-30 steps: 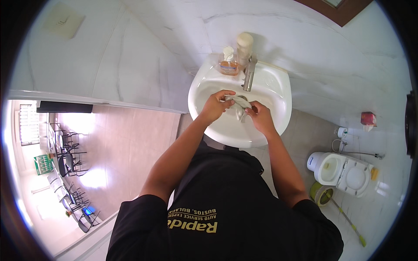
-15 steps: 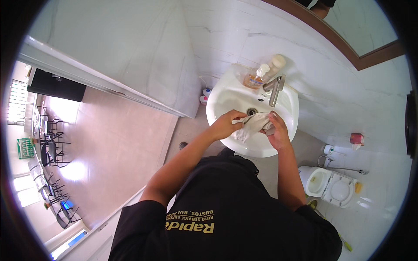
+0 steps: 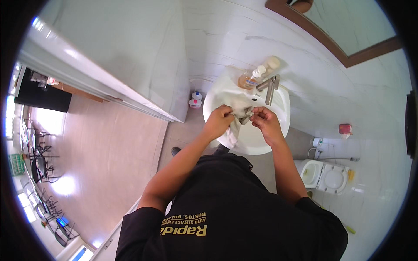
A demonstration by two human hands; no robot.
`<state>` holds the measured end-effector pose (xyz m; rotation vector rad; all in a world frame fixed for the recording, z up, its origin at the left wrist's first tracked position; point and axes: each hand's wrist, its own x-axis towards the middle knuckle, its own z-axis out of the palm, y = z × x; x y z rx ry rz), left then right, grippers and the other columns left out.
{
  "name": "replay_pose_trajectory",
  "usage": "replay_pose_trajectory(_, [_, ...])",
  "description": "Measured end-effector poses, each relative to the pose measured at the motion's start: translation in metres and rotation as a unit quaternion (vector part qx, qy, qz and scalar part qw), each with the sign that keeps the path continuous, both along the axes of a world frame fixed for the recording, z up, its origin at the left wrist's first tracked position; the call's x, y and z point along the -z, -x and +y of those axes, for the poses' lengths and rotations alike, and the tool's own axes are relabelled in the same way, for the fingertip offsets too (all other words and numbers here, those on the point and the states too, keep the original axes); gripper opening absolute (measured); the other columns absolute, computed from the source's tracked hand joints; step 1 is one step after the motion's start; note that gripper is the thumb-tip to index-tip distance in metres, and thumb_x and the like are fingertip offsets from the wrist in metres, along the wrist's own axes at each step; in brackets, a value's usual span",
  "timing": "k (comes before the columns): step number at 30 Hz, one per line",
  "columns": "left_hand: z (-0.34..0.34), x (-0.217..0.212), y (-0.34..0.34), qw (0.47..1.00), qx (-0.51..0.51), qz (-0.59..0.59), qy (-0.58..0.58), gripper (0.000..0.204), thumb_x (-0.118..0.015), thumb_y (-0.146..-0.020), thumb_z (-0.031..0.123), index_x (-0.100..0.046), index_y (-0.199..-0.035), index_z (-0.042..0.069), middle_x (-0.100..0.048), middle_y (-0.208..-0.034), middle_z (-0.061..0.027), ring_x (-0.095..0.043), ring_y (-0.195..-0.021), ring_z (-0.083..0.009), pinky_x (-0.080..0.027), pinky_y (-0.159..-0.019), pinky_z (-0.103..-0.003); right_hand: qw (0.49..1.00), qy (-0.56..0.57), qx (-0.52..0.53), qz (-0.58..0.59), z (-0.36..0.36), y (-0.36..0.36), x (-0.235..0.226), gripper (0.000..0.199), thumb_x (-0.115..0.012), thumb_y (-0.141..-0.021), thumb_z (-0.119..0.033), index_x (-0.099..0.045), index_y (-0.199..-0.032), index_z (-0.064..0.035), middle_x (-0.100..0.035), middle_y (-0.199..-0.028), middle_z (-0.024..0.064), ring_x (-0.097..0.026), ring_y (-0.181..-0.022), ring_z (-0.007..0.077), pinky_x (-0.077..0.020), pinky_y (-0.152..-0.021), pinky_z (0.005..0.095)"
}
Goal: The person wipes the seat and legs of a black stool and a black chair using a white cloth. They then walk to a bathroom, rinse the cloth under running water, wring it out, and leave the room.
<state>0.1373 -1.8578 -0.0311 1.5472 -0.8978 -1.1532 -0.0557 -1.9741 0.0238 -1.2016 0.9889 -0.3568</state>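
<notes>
Both my hands are over a white wash basin [image 3: 278, 135]. My left hand [image 3: 217, 122] and my right hand [image 3: 264, 124] each grip an end of a pale greyish cloth [image 3: 238, 116], which is stretched and bunched between them, with one end hanging down into the bowl. A metal tap [image 3: 270, 87] stands at the back of the basin, just beyond the cloth. Next to the tap is a pump bottle of orange liquid soap [image 3: 249, 79] and a pale round-topped container [image 3: 272, 63].
A white toilet [image 3: 326, 176] with its lid down sits to the right on the floor. Two small bottles [image 3: 195, 100] stand on the floor left of the basin. An open white door [image 3: 104, 82] is at the left, and a wood-framed mirror [image 3: 331, 48] hangs above.
The view has shifted, so the basin sits further right and higher. My hands have drawn the cloth out between them, and it now hangs longer into the bowl.
</notes>
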Motion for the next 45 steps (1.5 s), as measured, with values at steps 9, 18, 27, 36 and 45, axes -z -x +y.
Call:
replay_pose_trajectory(9, [-0.014,-0.027,0.023,0.932,-0.004,0.358,-0.05,0.04,-0.058,-0.095,0.005,-0.058,-0.135,0.0,-0.066,-0.113,-0.0075,-0.062,-0.105,-0.0139,-0.051,-0.09,-0.03,0.989,-0.071,0.103,-0.074,0.011,0.026,0.006,0.041,-0.064,-0.1,-0.026,-0.053,-0.135,-0.0088,-0.063,-0.111,0.0051,-0.061,-0.107,0.0184,-0.0514,-0.095,0.0438])
replay_pose_trajectory(18, [-0.04,-0.013,0.037,0.982,-0.113,0.133,-0.077,0.052,-0.067,-0.094,0.007,-0.049,-0.143,0.004,-0.066,-0.115,-0.0114,-0.064,-0.102,-0.0194,-0.051,-0.093,-0.033,0.981,-0.109,0.117,-0.108,-0.014,0.065,0.034,0.038,-0.068,-0.096,-0.005,-0.057,-0.131,-0.0036,-0.071,-0.103,0.0017,-0.066,-0.095,0.0128,-0.0522,-0.087,0.0323])
replay_pose_trajectory(27, [-0.055,-0.019,0.052,0.971,0.13,-0.187,-0.07,0.024,-0.068,-0.096,0.012,-0.067,-0.119,0.006,-0.063,-0.118,-0.0069,-0.065,-0.094,-0.0165,-0.055,-0.084,-0.031,0.95,-0.172,0.193,-0.177,-0.024,0.076,0.032,0.031,-0.073,-0.094,-0.012,-0.058,-0.121,-0.0076,-0.069,-0.096,0.0021,-0.065,-0.088,0.0131,-0.0518,-0.081,0.0316])
replay_pose_trajectory(36, [-0.045,0.01,0.047,0.997,0.025,0.027,-0.065,0.036,-0.07,-0.094,0.013,-0.059,-0.127,0.004,-0.058,-0.133,-0.0091,-0.059,-0.117,-0.02,-0.052,-0.097,-0.033,0.966,-0.141,0.204,-0.079,-0.021,0.086,0.034,0.018,-0.075,-0.093,-0.016,-0.059,-0.097,-0.0091,-0.066,-0.084,0.0025,-0.062,-0.075,0.0096,-0.0459,-0.064,0.0256])
replay_pose_trajectory(45, [-0.053,0.014,0.074,0.988,0.141,0.045,-0.039,0.022,-0.076,-0.095,0.014,-0.063,-0.106,0.001,-0.07,-0.097,-0.0038,-0.065,-0.094,-0.0123,-0.054,-0.087,-0.03,0.988,0.119,0.089,-0.046,-0.019,0.075,0.056,0.023,-0.074,-0.093,-0.011,-0.052,-0.093,-0.0093,-0.049,-0.084,-0.0039,-0.048,-0.075,0.0066,-0.0419,-0.063,0.026])
